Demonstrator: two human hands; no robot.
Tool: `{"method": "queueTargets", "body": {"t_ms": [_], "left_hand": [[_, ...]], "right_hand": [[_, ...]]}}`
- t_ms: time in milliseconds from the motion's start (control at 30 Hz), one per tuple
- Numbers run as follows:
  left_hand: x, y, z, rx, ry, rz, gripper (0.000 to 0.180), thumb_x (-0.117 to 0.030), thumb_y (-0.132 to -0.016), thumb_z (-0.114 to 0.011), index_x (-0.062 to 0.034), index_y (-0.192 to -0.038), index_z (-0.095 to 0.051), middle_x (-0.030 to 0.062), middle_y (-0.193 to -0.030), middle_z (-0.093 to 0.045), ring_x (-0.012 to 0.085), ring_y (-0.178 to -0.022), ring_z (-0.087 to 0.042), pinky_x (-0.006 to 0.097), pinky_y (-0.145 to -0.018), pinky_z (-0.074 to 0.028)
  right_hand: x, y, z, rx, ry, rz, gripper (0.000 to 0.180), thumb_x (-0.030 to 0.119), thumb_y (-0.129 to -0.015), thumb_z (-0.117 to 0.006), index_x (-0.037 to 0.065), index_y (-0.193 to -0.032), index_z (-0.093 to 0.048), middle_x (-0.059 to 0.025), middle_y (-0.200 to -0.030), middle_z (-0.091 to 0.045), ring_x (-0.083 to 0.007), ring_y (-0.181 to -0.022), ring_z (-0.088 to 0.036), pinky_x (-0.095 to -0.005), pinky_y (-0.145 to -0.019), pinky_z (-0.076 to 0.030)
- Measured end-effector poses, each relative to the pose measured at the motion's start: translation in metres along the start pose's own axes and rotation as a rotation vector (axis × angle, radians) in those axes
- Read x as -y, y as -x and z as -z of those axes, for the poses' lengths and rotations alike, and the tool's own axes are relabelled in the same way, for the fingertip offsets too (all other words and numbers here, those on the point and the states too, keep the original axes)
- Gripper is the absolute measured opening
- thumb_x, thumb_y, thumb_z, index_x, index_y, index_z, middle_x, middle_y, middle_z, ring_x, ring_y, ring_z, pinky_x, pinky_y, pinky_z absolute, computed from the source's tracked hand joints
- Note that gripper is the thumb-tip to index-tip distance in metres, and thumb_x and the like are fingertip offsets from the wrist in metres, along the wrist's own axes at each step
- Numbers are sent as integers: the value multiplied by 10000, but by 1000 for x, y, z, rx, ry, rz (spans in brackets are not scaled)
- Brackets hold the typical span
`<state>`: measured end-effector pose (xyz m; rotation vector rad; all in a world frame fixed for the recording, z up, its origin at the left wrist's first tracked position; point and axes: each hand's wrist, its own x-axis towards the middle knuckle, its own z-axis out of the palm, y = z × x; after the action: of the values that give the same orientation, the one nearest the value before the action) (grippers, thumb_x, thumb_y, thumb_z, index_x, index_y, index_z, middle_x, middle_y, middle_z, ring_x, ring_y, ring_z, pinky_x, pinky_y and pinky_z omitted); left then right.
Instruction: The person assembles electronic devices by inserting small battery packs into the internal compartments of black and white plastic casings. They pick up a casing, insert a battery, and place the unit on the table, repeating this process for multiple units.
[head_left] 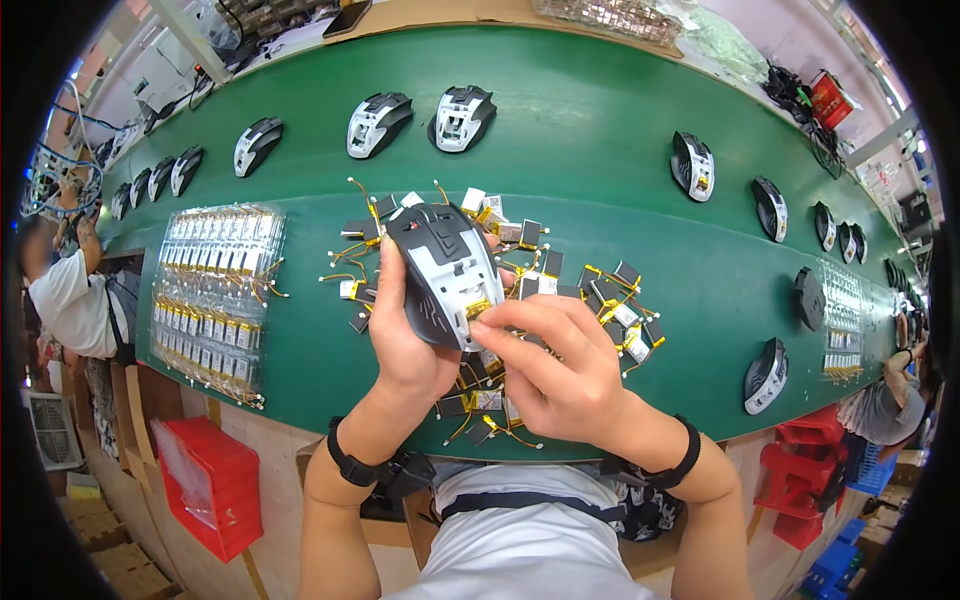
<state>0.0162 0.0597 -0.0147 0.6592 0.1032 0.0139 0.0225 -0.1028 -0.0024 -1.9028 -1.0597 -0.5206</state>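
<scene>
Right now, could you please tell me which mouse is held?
The mouse in the left hand; the other mice lie on the green table.

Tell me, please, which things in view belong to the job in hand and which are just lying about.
Seem part of the job:
computer mouse in the left hand
yellow piece in its opening, at the right hand
loose batteries around the hands
other mice on the table

Apparently just lying about:
likely phone, top edge
red crate, lower left

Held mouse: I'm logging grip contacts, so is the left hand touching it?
Touching. The head view shows the left hand cradling the held mouse, its thumb against the mouse's left side with no gap.
</scene>
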Motion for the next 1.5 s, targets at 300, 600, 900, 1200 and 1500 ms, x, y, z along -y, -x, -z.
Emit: {"method": "queueTargets", "body": {"t_ms": [300, 600, 900, 1200, 1500], "left_hand": [[6, 4, -11, -45, -73, 52, 611, -525, -1043, -217, -55, -1304, -507, 165, -1174, -640, 262, -993, -666, 393, -875, -544], [-19, -11, -15, 156, -60, 157, 524, -445, -1023, -350, -23, -1285, -519, 240, -1216, -622, 343, -980, -681, 438, -852, -566], [2, -149, -61, 82, -914, 179, 400, -284, -878, -676, 44, -1101, -624, 100, -940, -691, 155, -791, -680, 304, -654, -548], [43, -234, -57, 153, -2114, -102, 493, -494, -859, -627, -18, -829, -750, 233, -1003, -688, 385, -889, -646, 429, -816, -513], [10, -244, -16, -418, -2281, -487, 731, -587, -819, -643, 38, -1192, -573, 227, -1242, -548, 386, -1164, -525, 486, -969, -443]], "right_hand": [[-5, 3, 5, -55, 27, 22, 309, -44, -599, -677, 43, -893, -712, -113, -1046, -600, -319, -922, -607, -402, -769, -525], [-25, -4, 51, -14, -102, -284, 221, -18, -787, -628, 49, -981, -710, -114, -1008, -655, -254, -855, -658, -347, -715, -534], [-80, 28, 80, 149, -69, -613, 136, 134, -843, -613, 10, -829, -668, -118, -698, -661, -256, -588, -637, -349, -593, -517], [-82, 29, 84, 206, -12, -657, 191, 162, -838, -530, 10, -784, -633, -191, -679, -637, -385, -640, -625, -453, -623, -501], [-92, -16, 33, 352, 272, -355, 171, 223, -827, -644, 104, -948, -669, -125, -796, -672, -361, -751, -658, -474, -681, -537]]}}
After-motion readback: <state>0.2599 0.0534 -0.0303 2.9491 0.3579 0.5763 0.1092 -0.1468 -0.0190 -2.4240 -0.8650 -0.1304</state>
